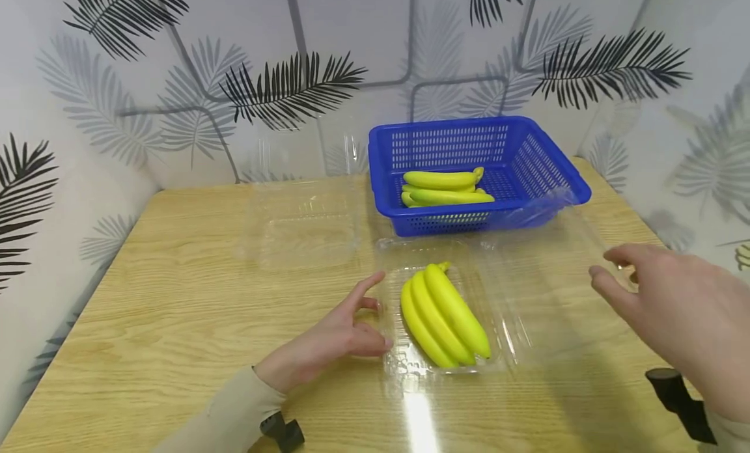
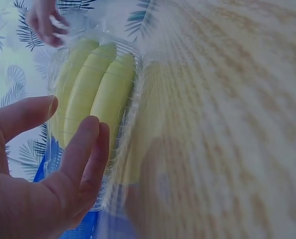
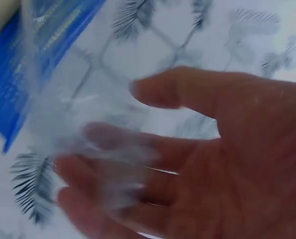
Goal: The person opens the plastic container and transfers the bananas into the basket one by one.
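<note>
A bunch of yellow bananas (image 1: 442, 316) lies in the base of a clear plastic clamshell box (image 1: 395, 360) on the table. Its transparent lid (image 1: 551, 290) is raised and tilts out to the right. My left hand (image 1: 346, 332) is at the box's left side, thumb and fingers spread with the tips right at the wall. In the left wrist view the bananas (image 2: 83, 94) show through that wall, just past the fingertips. My right hand (image 1: 680, 303) is by the lid's outer edge, thumb apart from the fingers; in the right wrist view clear plastic (image 3: 123, 164) overlaps the fingers.
A blue plastic basket (image 1: 445, 225) stands behind the box, against the patterned wall, with more bananas (image 1: 445, 179) inside. To its left sits another clear clamshell box (image 1: 310, 235), its lid standing up. The wooden table (image 1: 176, 297) reaches back to the wall.
</note>
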A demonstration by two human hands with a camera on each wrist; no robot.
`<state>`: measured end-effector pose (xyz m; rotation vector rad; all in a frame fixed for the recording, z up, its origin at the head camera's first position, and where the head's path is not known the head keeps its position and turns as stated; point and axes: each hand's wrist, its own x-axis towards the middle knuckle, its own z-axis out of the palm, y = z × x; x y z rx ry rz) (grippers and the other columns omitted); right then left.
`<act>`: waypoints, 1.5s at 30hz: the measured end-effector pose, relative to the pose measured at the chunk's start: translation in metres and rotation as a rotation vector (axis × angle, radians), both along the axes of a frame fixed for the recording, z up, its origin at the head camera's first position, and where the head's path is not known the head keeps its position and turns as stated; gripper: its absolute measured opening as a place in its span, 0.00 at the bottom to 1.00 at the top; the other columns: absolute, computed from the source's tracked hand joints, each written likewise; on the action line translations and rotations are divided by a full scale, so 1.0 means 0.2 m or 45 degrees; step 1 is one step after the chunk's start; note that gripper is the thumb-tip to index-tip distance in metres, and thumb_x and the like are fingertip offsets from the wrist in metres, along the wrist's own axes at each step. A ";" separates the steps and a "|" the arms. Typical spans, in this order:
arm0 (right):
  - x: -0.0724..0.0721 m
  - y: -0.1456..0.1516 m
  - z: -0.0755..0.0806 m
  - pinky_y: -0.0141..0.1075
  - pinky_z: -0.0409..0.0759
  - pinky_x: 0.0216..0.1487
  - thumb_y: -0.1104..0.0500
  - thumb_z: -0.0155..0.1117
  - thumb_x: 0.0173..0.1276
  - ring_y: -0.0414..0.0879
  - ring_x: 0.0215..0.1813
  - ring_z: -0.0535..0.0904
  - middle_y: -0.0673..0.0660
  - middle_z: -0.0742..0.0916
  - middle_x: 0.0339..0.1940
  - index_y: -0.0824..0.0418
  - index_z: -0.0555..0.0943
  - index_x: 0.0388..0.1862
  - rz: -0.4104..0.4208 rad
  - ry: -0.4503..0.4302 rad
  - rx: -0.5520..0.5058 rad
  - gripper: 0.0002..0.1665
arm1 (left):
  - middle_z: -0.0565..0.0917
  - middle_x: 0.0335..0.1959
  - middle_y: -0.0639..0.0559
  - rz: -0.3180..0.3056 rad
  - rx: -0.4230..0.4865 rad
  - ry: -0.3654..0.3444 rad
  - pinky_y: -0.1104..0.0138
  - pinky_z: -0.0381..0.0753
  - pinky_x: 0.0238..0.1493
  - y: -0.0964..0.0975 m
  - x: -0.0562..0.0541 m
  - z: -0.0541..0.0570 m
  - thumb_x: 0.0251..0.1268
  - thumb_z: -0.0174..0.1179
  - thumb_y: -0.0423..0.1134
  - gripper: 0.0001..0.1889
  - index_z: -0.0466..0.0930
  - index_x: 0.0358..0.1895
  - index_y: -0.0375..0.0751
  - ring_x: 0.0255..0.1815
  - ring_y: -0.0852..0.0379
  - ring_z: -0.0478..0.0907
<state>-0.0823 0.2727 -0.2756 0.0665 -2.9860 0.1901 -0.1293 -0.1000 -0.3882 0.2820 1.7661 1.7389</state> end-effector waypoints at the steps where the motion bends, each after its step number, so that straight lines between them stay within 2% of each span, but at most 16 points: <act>1: -0.03 0.05 -0.03 0.54 0.74 0.26 0.44 0.56 0.72 0.62 0.35 0.82 0.67 0.86 0.40 0.68 0.81 0.52 0.007 -0.092 0.022 0.28 | 0.56 0.68 0.39 0.000 -0.007 -0.004 0.57 0.79 0.53 0.00 0.00 0.00 0.55 0.69 0.30 0.55 0.44 0.78 0.69 0.42 0.47 0.82; 3: -0.10 0.12 -0.10 0.54 0.77 0.29 0.46 0.56 0.72 0.63 0.35 0.83 0.68 0.87 0.38 0.72 0.82 0.49 0.059 -0.258 0.040 0.28 | 0.57 0.68 0.39 0.004 -0.012 -0.011 0.56 0.79 0.54 -0.01 0.00 0.00 0.54 0.70 0.30 0.55 0.45 0.78 0.70 0.43 0.46 0.82; 5: -0.15 0.16 -0.19 0.57 0.78 0.36 0.49 0.58 0.71 0.64 0.38 0.83 0.70 0.86 0.40 0.76 0.80 0.49 0.135 -0.385 0.002 0.28 | 0.57 0.68 0.40 0.006 -0.016 -0.011 0.56 0.78 0.54 -0.01 -0.01 0.00 0.55 0.70 0.31 0.55 0.45 0.78 0.70 0.44 0.44 0.82; 8: -0.22 0.19 -0.30 0.58 0.79 0.43 0.53 0.62 0.68 0.66 0.42 0.82 0.71 0.85 0.40 0.81 0.75 0.53 0.213 -0.511 -0.077 0.30 | 0.57 0.69 0.40 0.009 -0.019 -0.004 0.55 0.77 0.55 -0.03 -0.02 0.00 0.55 0.70 0.32 0.54 0.45 0.78 0.70 0.46 0.43 0.82; 11: -0.24 0.19 -0.37 0.58 0.79 0.44 0.56 0.62 0.67 0.67 0.44 0.81 0.72 0.85 0.41 0.84 0.69 0.59 0.222 -0.558 -0.118 0.35 | 0.56 0.70 0.40 0.016 -0.016 0.004 0.55 0.76 0.57 -0.04 -0.04 0.00 0.55 0.70 0.32 0.54 0.45 0.78 0.71 0.46 0.42 0.82; 17: -0.26 0.18 -0.40 0.59 0.77 0.45 0.59 0.63 0.68 0.72 0.48 0.78 0.76 0.83 0.45 0.85 0.67 0.59 0.223 -0.511 -0.121 0.33 | 0.57 0.69 0.41 0.048 -0.023 0.030 0.52 0.72 0.60 -0.06 -0.07 -0.01 0.56 0.70 0.33 0.53 0.46 0.76 0.73 0.46 0.44 0.81; 22: -0.29 0.17 -0.39 0.58 0.79 0.45 0.61 0.62 0.68 0.70 0.46 0.81 0.77 0.82 0.46 0.84 0.69 0.59 0.277 -0.437 -0.141 0.30 | 0.58 0.70 0.41 0.072 -0.020 0.050 0.51 0.72 0.60 -0.06 -0.09 -0.03 0.58 0.70 0.36 0.51 0.47 0.77 0.73 0.48 0.45 0.80; 25: -0.30 0.17 -0.39 0.57 0.79 0.44 0.59 0.60 0.70 0.68 0.46 0.82 0.77 0.82 0.47 0.82 0.68 0.62 0.292 -0.438 -0.163 0.31 | 0.58 0.69 0.41 0.080 -0.006 0.043 0.52 0.73 0.59 -0.06 -0.10 -0.04 0.58 0.70 0.37 0.51 0.46 0.77 0.73 0.48 0.45 0.80; 28: -0.30 0.16 -0.38 0.58 0.79 0.45 0.55 0.57 0.73 0.69 0.50 0.80 0.77 0.82 0.50 0.80 0.64 0.66 0.275 -0.480 -0.201 0.35 | 0.58 0.69 0.41 0.087 0.002 0.036 0.52 0.74 0.59 -0.06 -0.10 -0.04 0.58 0.71 0.38 0.51 0.46 0.77 0.72 0.49 0.45 0.80; 30: -0.29 0.14 -0.37 0.60 0.77 0.48 0.51 0.56 0.75 0.70 0.52 0.79 0.77 0.81 0.52 0.79 0.63 0.68 0.269 -0.471 -0.216 0.37 | 0.58 0.69 0.41 0.090 0.001 0.035 0.52 0.74 0.59 -0.06 -0.10 -0.03 0.58 0.71 0.38 0.51 0.47 0.77 0.74 0.50 0.44 0.80; 33: -0.27 0.06 -0.33 0.63 0.73 0.53 0.48 0.55 0.77 0.72 0.57 0.75 0.77 0.78 0.58 0.75 0.63 0.71 0.295 -0.375 -0.260 0.37 | 0.59 0.69 0.41 0.097 0.003 0.035 0.52 0.74 0.58 -0.06 -0.10 -0.03 0.58 0.71 0.38 0.50 0.49 0.75 0.76 0.50 0.44 0.80; 37: -0.24 -0.11 -0.26 0.63 0.70 0.58 0.48 0.55 0.77 0.70 0.61 0.73 0.70 0.75 0.65 0.66 0.66 0.72 0.401 -0.235 -0.389 0.34 | 0.59 0.69 0.40 0.101 0.017 0.036 0.53 0.75 0.57 -0.05 -0.10 -0.04 0.57 0.71 0.37 0.50 0.49 0.75 0.76 0.49 0.44 0.80; 41: -0.23 -0.29 -0.24 0.58 0.74 0.58 0.46 0.56 0.76 0.65 0.59 0.77 0.63 0.76 0.67 0.61 0.68 0.72 0.517 -0.218 -0.497 0.32 | 0.59 0.69 0.41 0.103 0.023 0.036 0.53 0.75 0.58 -0.05 -0.10 -0.04 0.57 0.71 0.37 0.51 0.48 0.76 0.74 0.50 0.45 0.80; 45: -0.27 -0.44 -0.26 0.51 0.80 0.52 0.46 0.60 0.73 0.57 0.54 0.81 0.60 0.79 0.64 0.60 0.69 0.71 0.595 -0.246 -0.510 0.33 | 0.58 0.69 0.41 0.103 0.027 0.029 0.53 0.76 0.57 -0.05 -0.10 -0.04 0.56 0.71 0.37 0.51 0.47 0.77 0.73 0.50 0.44 0.80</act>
